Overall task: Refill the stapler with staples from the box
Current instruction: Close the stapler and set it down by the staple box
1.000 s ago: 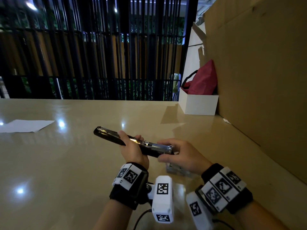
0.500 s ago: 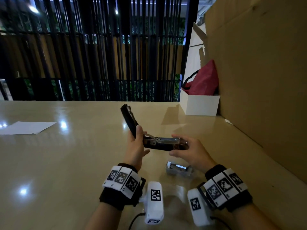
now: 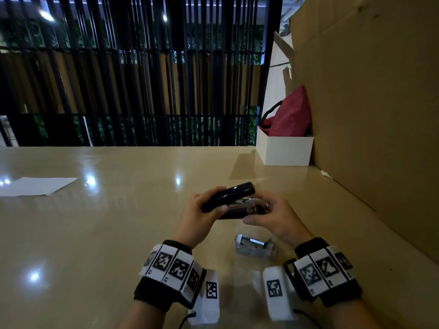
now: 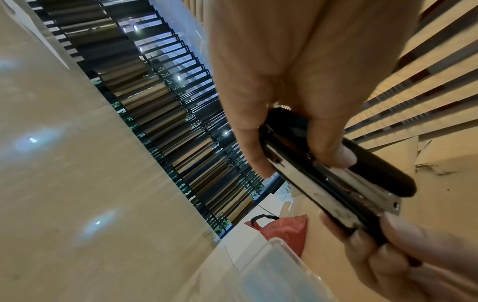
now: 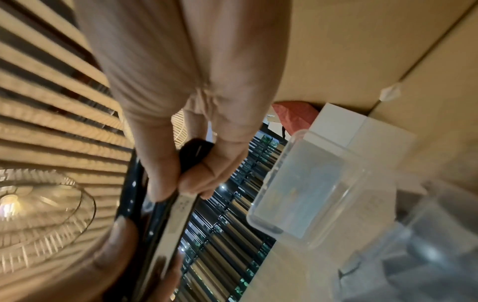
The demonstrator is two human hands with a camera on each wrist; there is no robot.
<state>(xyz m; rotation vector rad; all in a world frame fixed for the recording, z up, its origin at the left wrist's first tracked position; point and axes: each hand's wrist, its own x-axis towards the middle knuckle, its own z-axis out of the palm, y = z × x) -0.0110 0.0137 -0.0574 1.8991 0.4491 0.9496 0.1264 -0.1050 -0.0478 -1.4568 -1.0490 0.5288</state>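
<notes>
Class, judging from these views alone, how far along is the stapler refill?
Done: cannot confirm; whether staples are loaded is hidden. In hand: the left hand holds the stapler's black top, nearly folded onto the metal magazine, and the right hand has a grip on the other end. Left: press the top fully shut. The clear staple box sits open on the table.

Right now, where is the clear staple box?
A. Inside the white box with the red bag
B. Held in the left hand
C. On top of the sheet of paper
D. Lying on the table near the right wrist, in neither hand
D: the staple box lies on the table just ahead of the right wrist, while the left hand and the right hand both grip the stapler.
</notes>
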